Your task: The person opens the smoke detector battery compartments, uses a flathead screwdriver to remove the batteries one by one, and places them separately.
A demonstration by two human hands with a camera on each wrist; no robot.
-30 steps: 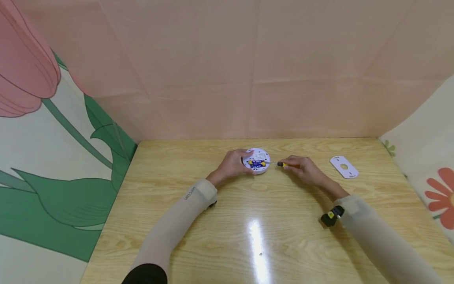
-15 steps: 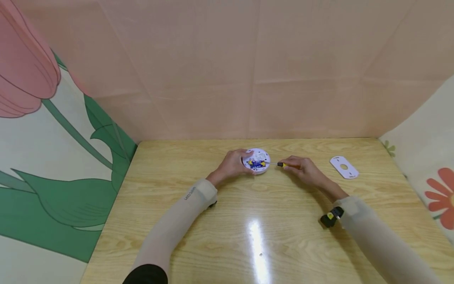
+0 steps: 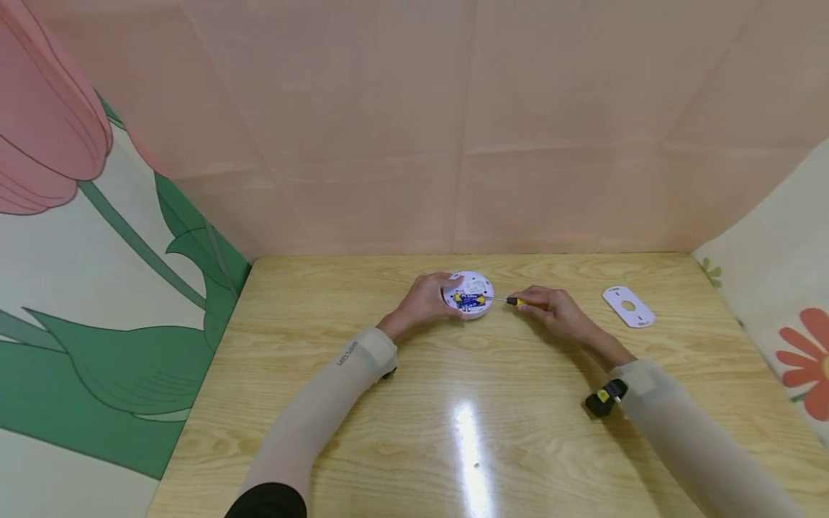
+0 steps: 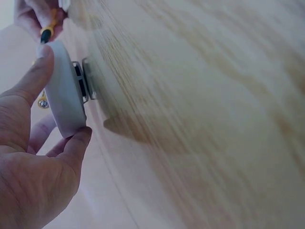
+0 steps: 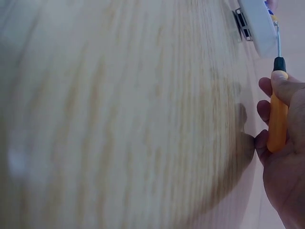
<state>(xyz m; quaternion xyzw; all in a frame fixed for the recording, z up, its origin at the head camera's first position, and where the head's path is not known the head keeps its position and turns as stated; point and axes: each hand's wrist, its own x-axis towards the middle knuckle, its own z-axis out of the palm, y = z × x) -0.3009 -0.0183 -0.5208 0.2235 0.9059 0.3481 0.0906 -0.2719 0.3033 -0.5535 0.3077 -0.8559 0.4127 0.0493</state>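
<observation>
My left hand (image 3: 425, 298) grips the left side of a round white device that looks like a smoke alarm (image 3: 476, 311), thumb and fingers around its rim. Its back faces up, showing blue batteries with yellow ends (image 3: 469, 298). In the left wrist view the white housing (image 4: 66, 95) is tilted, with a dark grille in a metal frame (image 4: 82, 81) on its underside. My right hand (image 3: 562, 314) holds a screwdriver (image 5: 278, 119) by its orange handle with a black collar. The thin metal shaft points left, its tip right at the right end of the batteries.
A white mounting plate (image 3: 641, 313) with a round hole lies on the wooden table (image 3: 531, 417) to the right of my right hand. A pinkish cloth backdrop (image 3: 363, 144) rises behind the table. Flower-printed panels (image 3: 129, 374) stand at both sides.
Almost nothing differs. Both hands, the smoke alarm and the screwdriver stay in the same places, and the plate has not moved.
</observation>
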